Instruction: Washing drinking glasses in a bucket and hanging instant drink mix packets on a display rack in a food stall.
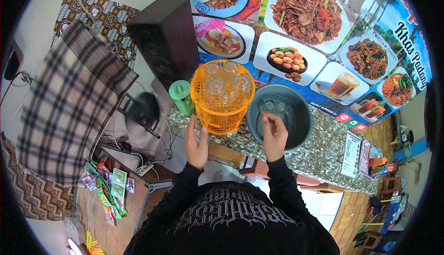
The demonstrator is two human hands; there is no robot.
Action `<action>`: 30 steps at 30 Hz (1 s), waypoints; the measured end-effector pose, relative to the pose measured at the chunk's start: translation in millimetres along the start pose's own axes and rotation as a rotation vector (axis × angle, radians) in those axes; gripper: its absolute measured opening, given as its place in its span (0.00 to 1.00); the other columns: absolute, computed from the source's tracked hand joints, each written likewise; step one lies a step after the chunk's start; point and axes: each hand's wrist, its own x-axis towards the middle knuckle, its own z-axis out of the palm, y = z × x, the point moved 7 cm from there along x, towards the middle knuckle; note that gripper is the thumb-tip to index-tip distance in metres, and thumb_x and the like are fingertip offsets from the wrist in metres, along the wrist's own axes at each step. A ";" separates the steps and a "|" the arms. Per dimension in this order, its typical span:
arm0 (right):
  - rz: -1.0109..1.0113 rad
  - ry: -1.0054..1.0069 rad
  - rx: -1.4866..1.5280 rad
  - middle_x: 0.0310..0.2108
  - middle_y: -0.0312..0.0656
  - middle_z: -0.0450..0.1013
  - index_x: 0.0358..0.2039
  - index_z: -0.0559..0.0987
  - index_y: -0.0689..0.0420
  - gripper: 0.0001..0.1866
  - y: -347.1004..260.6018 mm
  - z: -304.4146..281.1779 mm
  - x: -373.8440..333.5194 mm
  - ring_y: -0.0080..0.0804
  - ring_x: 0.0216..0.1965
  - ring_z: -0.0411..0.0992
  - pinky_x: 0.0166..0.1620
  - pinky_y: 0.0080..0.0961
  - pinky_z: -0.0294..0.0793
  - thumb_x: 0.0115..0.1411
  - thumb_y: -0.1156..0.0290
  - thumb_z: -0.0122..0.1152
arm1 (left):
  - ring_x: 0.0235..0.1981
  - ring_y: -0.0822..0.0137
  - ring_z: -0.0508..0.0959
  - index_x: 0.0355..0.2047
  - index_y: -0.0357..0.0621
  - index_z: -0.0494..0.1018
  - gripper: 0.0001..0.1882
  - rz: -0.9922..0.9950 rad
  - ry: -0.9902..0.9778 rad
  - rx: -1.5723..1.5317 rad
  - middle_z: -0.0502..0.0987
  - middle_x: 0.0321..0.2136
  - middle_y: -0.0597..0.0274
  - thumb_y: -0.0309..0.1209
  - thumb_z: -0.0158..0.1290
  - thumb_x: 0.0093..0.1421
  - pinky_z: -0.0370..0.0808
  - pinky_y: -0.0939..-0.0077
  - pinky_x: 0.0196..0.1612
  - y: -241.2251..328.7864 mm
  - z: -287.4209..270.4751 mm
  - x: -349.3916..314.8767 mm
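Observation:
My left hand (197, 146) is open, fingers stretched out, just beside the lower left of an orange plastic rack (199, 109). Several clear glasses (216, 86) stand on the rack's upper tier. Over the near part of a round grey basin (306, 130) is my right hand (275, 137). Its fingers are curled in toward the thumb, and whatever they may hold cannot be made out. Clear glassware (272, 107) lies in the basin, just beyond my right fingertips. A green plastic container (181, 95) stands to the left of the rack.
The speckled stone counter (323, 146) runs along a wall banner (319, 56) with food pictures. A tall black speaker (164, 37) stands behind the green container. Colourful sachets (111, 188) lie at left, near a plaid cloth (69, 102). A printed sheet (350, 153) lies at right.

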 end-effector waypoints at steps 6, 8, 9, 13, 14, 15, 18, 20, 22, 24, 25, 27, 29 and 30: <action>-0.234 -0.099 -0.254 0.46 0.53 0.83 0.44 0.83 0.65 0.08 -34.1 -24.0 -25.7 0.47 0.49 0.83 0.54 0.36 0.79 0.69 0.74 0.65 | 0.71 0.49 0.68 0.72 0.34 0.64 0.34 0.115 -0.296 0.149 0.69 0.68 0.41 0.32 0.60 0.70 0.65 0.57 0.71 14.5 56.8 -64.8; -0.201 -0.093 -0.268 0.47 0.53 0.83 0.44 0.83 0.64 0.07 -34.5 -38.4 -27.8 0.51 0.50 0.82 0.54 0.39 0.79 0.68 0.75 0.65 | 0.70 0.45 0.70 0.70 0.32 0.66 0.32 0.259 -0.416 0.210 0.70 0.68 0.40 0.31 0.60 0.70 0.66 0.57 0.71 35.4 81.4 -63.8; -0.219 -0.104 -0.296 0.47 0.53 0.83 0.44 0.83 0.64 0.07 -33.7 -44.8 -28.7 0.51 0.50 0.82 0.55 0.39 0.78 0.68 0.75 0.65 | 0.69 0.45 0.71 0.70 0.33 0.67 0.31 0.289 -0.438 0.209 0.70 0.68 0.40 0.31 0.60 0.70 0.67 0.57 0.70 43.1 91.0 -62.4; -0.241 -0.088 -0.362 0.47 0.52 0.83 0.44 0.84 0.63 0.07 -30.2 -72.1 -23.0 0.51 0.51 0.81 0.54 0.41 0.79 0.67 0.75 0.66 | 0.68 0.45 0.72 0.69 0.37 0.68 0.30 0.307 -0.483 0.212 0.71 0.67 0.41 0.31 0.60 0.70 0.68 0.57 0.70 50.4 127.8 -57.5; -0.241 -0.077 -0.370 0.47 0.52 0.83 0.44 0.84 0.63 0.07 -27.6 -80.5 -20.4 0.51 0.50 0.81 0.54 0.41 0.79 0.68 0.75 0.66 | 0.68 0.45 0.72 0.69 0.39 0.69 0.29 0.303 -0.497 0.205 0.72 0.66 0.42 0.31 0.60 0.70 0.68 0.57 0.69 53.7 137.4 -56.5; -0.236 -0.069 -0.376 0.47 0.52 0.83 0.44 0.84 0.63 0.07 -24.6 -89.1 -18.0 0.51 0.50 0.81 0.54 0.41 0.79 0.68 0.75 0.66 | 0.67 0.45 0.73 0.68 0.41 0.70 0.28 0.298 -0.511 0.199 0.73 0.66 0.43 0.31 0.60 0.70 0.69 0.56 0.69 56.4 147.5 -55.5; -0.221 -0.035 -0.402 0.48 0.52 0.82 0.45 0.83 0.63 0.08 -17.2 -112.5 -6.3 0.52 0.51 0.81 0.54 0.41 0.79 0.68 0.75 0.66 | 0.66 0.45 0.74 0.66 0.42 0.71 0.26 0.263 -0.555 0.170 0.74 0.65 0.46 0.31 0.60 0.70 0.70 0.56 0.67 60.4 178.8 -49.9; -0.224 -0.018 -0.406 0.49 0.52 0.82 0.45 0.83 0.63 0.08 -11.3 -125.1 3.9 0.53 0.51 0.81 0.54 0.41 0.79 0.68 0.75 0.66 | 0.65 0.46 0.75 0.66 0.42 0.72 0.25 0.286 -0.554 0.157 0.74 0.64 0.47 0.31 0.60 0.70 0.71 0.56 0.66 65.5 199.5 -45.4; -0.214 -0.013 -0.414 0.49 0.52 0.82 0.45 0.83 0.64 0.08 -0.1 -137.3 15.9 0.53 0.51 0.81 0.54 0.41 0.79 0.68 0.75 0.66 | 0.66 0.55 0.74 0.66 0.44 0.72 0.25 0.271 -0.569 0.127 0.73 0.66 0.52 0.29 0.60 0.71 0.75 0.60 0.62 65.7 222.5 -39.9; -0.196 -0.002 -0.429 0.48 0.53 0.82 0.46 0.83 0.64 0.09 11.3 -149.2 31.3 0.53 0.51 0.81 0.54 0.42 0.79 0.68 0.75 0.66 | 0.66 0.56 0.74 0.67 0.44 0.72 0.25 0.223 -0.588 0.088 0.72 0.67 0.53 0.29 0.60 0.71 0.76 0.59 0.62 66.8 245.8 -34.0; -0.212 -0.003 -0.429 0.48 0.53 0.82 0.47 0.82 0.64 0.10 17.2 -153.3 40.0 0.52 0.51 0.81 0.53 0.40 0.79 0.68 0.74 0.66 | 0.66 0.56 0.74 0.67 0.45 0.71 0.25 0.204 -0.587 0.066 0.71 0.67 0.53 0.29 0.60 0.71 0.76 0.58 0.62 65.3 256.3 -30.2; -0.193 -0.004 -0.403 0.47 0.53 0.82 0.47 0.82 0.64 0.10 34.7 -159.5 59.6 0.52 0.50 0.82 0.53 0.40 0.80 0.68 0.75 0.67 | 0.67 0.54 0.74 0.69 0.45 0.68 0.27 0.171 -0.596 0.038 0.71 0.67 0.52 0.31 0.59 0.72 0.76 0.57 0.63 56.5 277.8 -21.2; -0.165 -0.011 -0.378 0.45 0.53 0.82 0.49 0.82 0.64 0.11 54.3 -162.4 78.7 0.50 0.49 0.82 0.50 0.39 0.81 0.67 0.75 0.67 | 0.65 0.53 0.75 0.68 0.44 0.69 0.27 0.119 -0.566 0.030 0.72 0.64 0.51 0.32 0.60 0.71 0.78 0.58 0.60 33.3 301.1 -11.8; -0.165 -0.017 -0.378 0.45 0.53 0.82 0.49 0.82 0.64 0.11 62.8 -161.5 87.6 0.50 0.49 0.82 0.50 0.39 0.81 0.67 0.75 0.67 | 0.62 0.52 0.77 0.67 0.43 0.70 0.27 0.072 -0.536 0.024 0.74 0.62 0.49 0.34 0.61 0.70 0.80 0.58 0.56 19.7 310.5 -6.3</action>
